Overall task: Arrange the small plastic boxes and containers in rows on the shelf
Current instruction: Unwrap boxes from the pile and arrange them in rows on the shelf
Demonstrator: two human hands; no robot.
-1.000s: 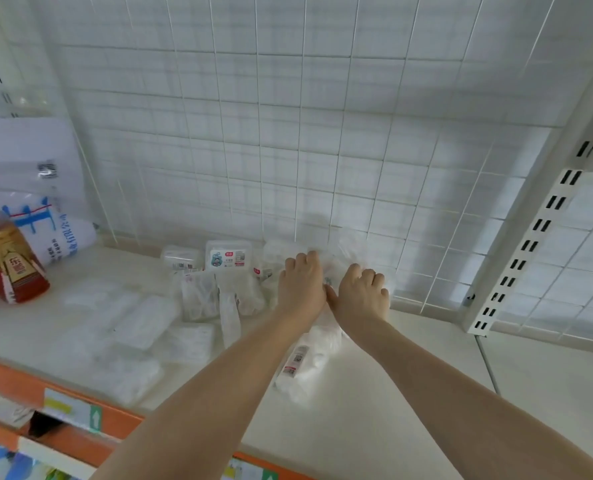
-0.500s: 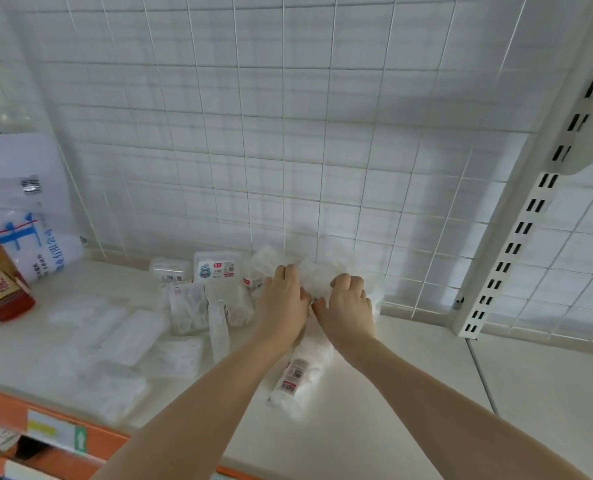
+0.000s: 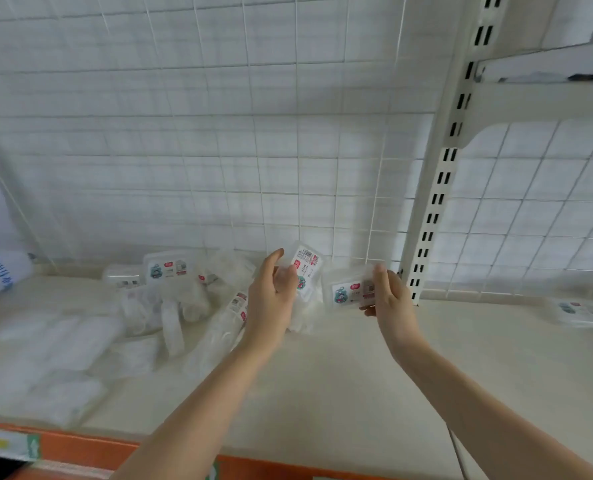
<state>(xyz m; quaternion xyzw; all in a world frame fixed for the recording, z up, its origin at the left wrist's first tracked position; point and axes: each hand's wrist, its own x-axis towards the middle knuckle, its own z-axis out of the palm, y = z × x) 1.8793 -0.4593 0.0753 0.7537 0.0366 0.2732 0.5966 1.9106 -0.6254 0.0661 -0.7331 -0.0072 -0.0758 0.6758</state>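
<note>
Bare shelf (image 3: 357,393) at right; packet pile (image 3: 170,306) crowds left.

One head-worn view looks forward and down, close over the shelf (image 3: 322,393).

Clear glossy plastic boxes (image 3: 352,289) with paper labels; matt cream shelf (image 3: 340,375); white-coated wire grid (image 3: 219,133); crinkly clear plastic bags (image 3: 63,348).

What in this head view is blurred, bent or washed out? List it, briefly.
Head view: the clear bags at left smear into pale blur; the wire grid and the slotted upright bow from wide-angle distortion; light is flat and soft, without glare; labels on the box in the left hand and the box in the right hand are too soft to read.
</note>
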